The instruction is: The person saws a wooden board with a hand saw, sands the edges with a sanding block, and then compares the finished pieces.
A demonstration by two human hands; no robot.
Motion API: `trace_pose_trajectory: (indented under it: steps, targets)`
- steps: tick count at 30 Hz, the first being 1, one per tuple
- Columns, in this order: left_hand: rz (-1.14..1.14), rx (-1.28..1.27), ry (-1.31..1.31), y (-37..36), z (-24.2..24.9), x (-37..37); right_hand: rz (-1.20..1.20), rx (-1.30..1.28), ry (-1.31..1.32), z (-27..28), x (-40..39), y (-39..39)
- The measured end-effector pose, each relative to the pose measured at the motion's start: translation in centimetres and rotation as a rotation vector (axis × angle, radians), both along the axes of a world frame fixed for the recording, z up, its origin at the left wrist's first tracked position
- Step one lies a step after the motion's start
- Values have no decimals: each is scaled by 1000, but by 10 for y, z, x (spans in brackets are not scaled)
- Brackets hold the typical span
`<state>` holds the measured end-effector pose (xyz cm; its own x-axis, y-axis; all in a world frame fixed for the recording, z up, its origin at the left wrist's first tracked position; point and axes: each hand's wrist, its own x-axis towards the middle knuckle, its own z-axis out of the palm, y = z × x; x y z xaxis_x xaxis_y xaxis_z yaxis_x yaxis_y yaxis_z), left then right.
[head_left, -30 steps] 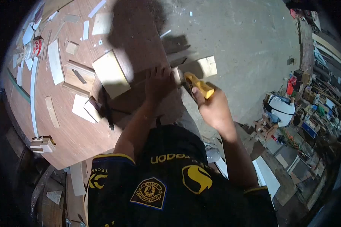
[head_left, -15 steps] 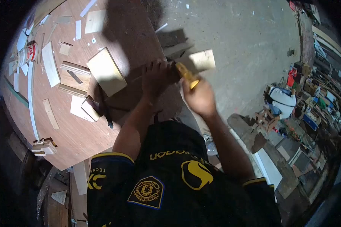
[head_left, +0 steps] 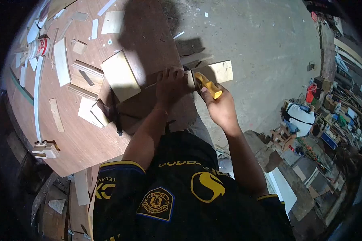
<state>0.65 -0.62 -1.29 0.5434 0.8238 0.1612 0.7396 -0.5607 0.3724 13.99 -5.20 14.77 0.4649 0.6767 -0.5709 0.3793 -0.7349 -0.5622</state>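
Observation:
At the table's right edge, my left hand (head_left: pixel 172 86) presses down on a wooden board, its fingers bent over the wood. The pale end of this board (head_left: pixel 222 72) juts out past the edge over the floor. My right hand (head_left: pixel 222 107) is closed round the yellow handle of a handsaw (head_left: pixel 209 85), just right of my left hand. The saw is seen nearly edge-on, and most of its blade is hidden. A rectangular wooden panel (head_left: pixel 120 75) lies flat to the left of my left hand.
Several wood offcuts and strips lie on the brown table (head_left: pixel 84 138), with a grooved wooden piece (head_left: pixel 85 79) and a white-and-red container (head_left: pixel 39 47). A black tool (head_left: pixel 118 120) lies near my left forearm. Across the floor, a person in a white top (head_left: pixel 301 118) sits by scrap wood.
My right hand and the saw handle, smeared by motion before, now show sharply, and the handle sits at a slightly different angle. My left hand stays on the board. The view has shifted slightly.

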Motion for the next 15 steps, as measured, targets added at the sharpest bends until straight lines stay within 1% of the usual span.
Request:
trace_pose_trajectory:
  steps: [2, 4, 7, 11, 13, 15]
  targets:
    - [-17, 27, -18, 2, 0, -1, 12, 30, 7, -1, -1, -4]
    - [4, -5, -21, 2, 1, -1, 58, 21, -91, -7, -3, -10]
    - [-58, 21, -14, 5, 12, 0, 46, 11, -53, -3, -3, -14]
    - [-48, 82, 39, 2, 3, 2, 33, 55, -45, 3, -3, -23]
    - [-13, -29, 6, 3, 3, 3, 12, 32, -13, 2, -2, -32]
    - [-8, -27, -28, 0, -13, 1, -30, 31, 19, 5, -4, -45]
